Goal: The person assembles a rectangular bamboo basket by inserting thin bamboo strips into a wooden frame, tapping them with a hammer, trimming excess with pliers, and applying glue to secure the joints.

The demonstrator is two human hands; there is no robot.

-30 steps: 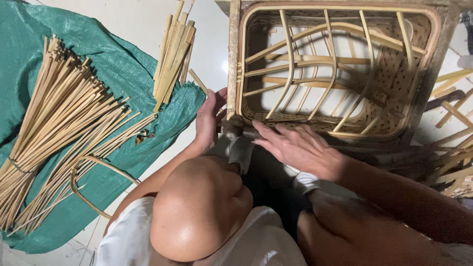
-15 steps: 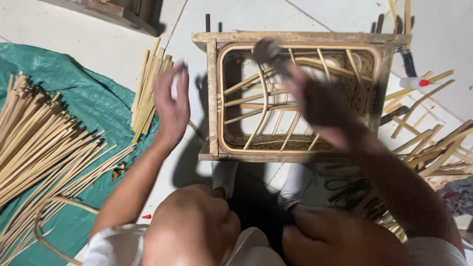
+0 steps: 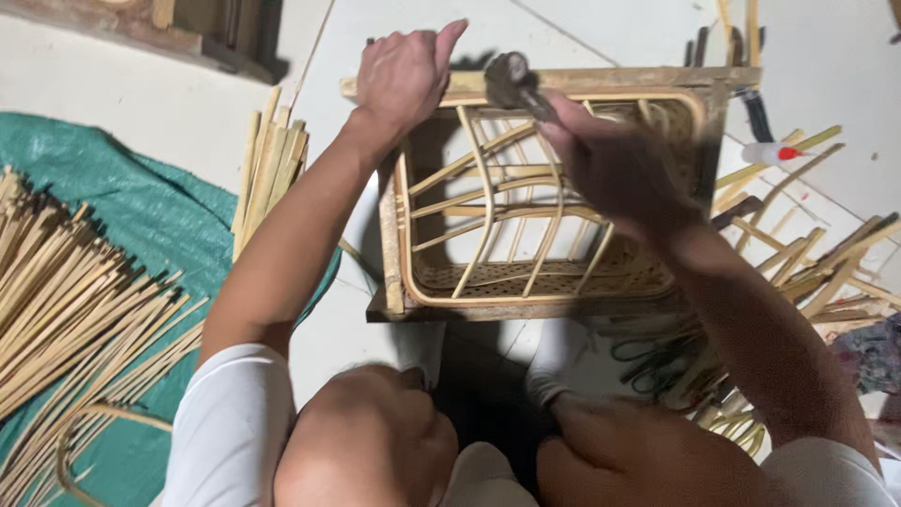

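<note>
Since half a second ago, left hand [image 3: 405, 70] has gone from open beside the frame to the frame's far left corner; right hand [image 3: 615, 164] has come down over the frame's far side with the hammer.

Pale tiled floor [image 3: 601, 28] carries everything. Green tarp [image 3: 122, 235] lies at left, covered by a large pile of bamboo strips [image 3: 75, 319]; a shorter bundle of flat splints [image 3: 272, 164] lies at the tarp's edge, just beside the frame.

Wooden frame with a bamboo basket woven inside it [image 3: 554, 188] stands on the floor directly ahead of the person's knees, opening facing up, curved ribs crossing the opening.

Loose bamboo offcuts [image 3: 807, 263] are scattered at right, near the frame. A small white bottle with a red cap [image 3: 774, 152] lies just past the frame's right side.

Left hand: clenched over the frame's top rail at the far left corner, thumb raised. Right hand: motion-blurred, fist wrapped around the handle of a hammer [image 3: 511, 77], whose dark head sits at the top rail, near the left hand.
</note>
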